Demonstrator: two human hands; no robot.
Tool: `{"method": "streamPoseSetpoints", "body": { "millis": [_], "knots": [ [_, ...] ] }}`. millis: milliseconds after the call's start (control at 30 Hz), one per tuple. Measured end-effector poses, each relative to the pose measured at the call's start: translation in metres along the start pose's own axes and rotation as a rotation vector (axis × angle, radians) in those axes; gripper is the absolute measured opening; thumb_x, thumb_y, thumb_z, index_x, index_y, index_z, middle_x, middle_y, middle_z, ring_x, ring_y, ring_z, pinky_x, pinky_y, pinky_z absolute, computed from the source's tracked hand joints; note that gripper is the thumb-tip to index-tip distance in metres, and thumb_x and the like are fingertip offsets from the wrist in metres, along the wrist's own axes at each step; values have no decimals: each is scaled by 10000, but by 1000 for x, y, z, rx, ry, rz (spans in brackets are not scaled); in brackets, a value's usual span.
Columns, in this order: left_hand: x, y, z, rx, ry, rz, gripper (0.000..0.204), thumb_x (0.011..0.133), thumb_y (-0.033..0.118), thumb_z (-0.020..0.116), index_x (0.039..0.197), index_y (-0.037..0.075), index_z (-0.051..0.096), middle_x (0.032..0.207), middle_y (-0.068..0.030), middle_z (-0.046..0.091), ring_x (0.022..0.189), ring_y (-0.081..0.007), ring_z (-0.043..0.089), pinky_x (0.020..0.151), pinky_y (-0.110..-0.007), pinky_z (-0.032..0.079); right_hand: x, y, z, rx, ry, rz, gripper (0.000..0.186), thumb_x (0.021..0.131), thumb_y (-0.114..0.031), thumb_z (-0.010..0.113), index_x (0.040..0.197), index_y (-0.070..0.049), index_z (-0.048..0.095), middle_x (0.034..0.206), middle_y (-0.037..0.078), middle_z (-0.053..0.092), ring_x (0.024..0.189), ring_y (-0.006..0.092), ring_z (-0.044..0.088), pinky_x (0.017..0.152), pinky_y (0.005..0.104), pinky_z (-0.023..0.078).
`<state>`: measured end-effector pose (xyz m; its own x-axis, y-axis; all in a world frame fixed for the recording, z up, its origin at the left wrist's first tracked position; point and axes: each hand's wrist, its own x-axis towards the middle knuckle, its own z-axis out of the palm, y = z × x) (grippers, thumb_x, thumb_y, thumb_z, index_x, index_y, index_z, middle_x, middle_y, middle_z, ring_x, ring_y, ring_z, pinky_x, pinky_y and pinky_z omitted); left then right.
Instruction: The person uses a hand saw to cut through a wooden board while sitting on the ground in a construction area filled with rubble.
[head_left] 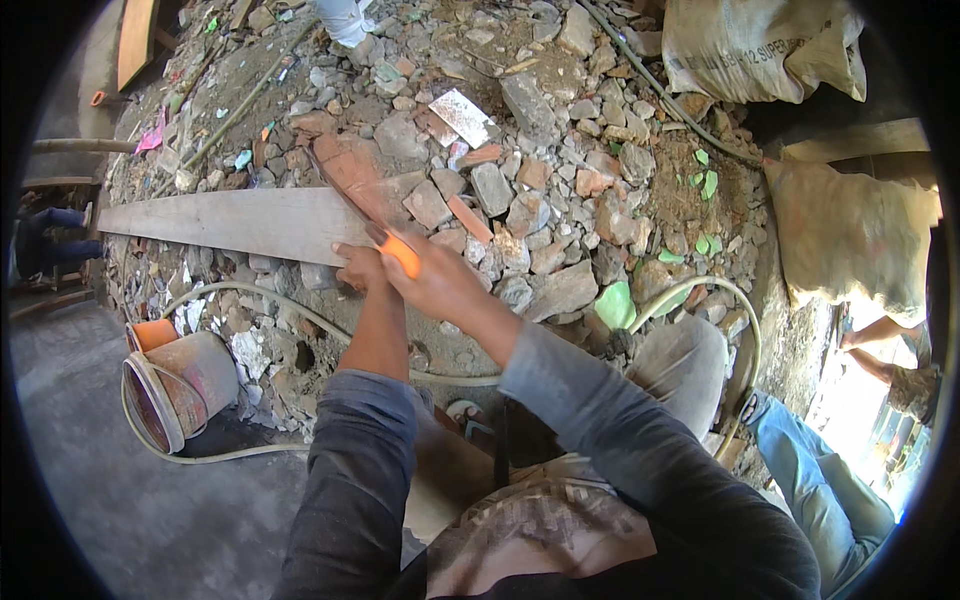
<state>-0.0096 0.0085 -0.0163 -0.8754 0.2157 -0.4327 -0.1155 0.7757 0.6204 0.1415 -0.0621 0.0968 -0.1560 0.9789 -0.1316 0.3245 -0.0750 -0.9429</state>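
Right hand (445,287) is clenching the orange handle of what appears to be a handsaw (403,256), whose blurred blade is slanting away over the right end of a long grey board (220,220), probably so that strokes are running across its width. Left hand (362,268) is resting at the board's near edge, just beside the blade, seemingly to be steadying it; whether those fingers are grasping underneath, I cannot tell. Beneath, broken rubble (565,290) is bearing the board, likely serving as a makeshift support. Farther out, a pale hose (702,281) is looping over the debris, a tipped bucket (205,372) is lying at left, and a stuffed sack (855,240) is sitting at right.
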Motion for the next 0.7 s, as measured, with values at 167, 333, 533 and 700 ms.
{"method": "streamPoseSetpoints", "body": {
  "millis": [167, 333, 533, 700],
  "knots": [
    [15, 4, -16, -95, -97, -22, 935, 1073, 683, 433, 1452, -172, 465, 1409, -445, 575, 1296, -577, 610, 1126, -602, 488, 9, -27, 24, 33, 56, -136, 720, 1023, -456, 684, 1530, 30, 523, 1204, 324, 735, 1099, 513, 720, 958, 561, 572],
    [0, 6, -2, -121, -76, -21, 938, 1071, 685, 436, 1451, -172, 466, 1406, -448, 575, 1295, -580, 610, 1123, -602, 491, -18, -10, -11, -8, -67, 100, 676, 1044, -422, 669, 1553, -2, 520, 1327, 309, 692, 1102, 491, 728, 912, 544, 589],
    [15, 14, -21, -99, 120, -2, 932, 1068, 686, 445, 1456, -161, 459, 1392, -446, 584, 1273, -577, 622, 1124, -603, 491, -209, -27, -82, -67, -13, -134, 556, 1022, -181, 713, 1536, -47, 549, 1393, 219, 696, 1083, 422, 758, 875, 485, 645],
    [4, 5, -4, -108, 59, -23, 950, 1051, 718, 458, 1432, -152, 476, 1366, -435, 605, 1251, -573, 638, 1086, -606, 517, -67, -13, -21, -51, 105, -177, 457, 1036, -273, 693, 1438, -70, 611, 1222, 227, 741, 1006, 469, 745, 818, 544, 611]
  ]
}}
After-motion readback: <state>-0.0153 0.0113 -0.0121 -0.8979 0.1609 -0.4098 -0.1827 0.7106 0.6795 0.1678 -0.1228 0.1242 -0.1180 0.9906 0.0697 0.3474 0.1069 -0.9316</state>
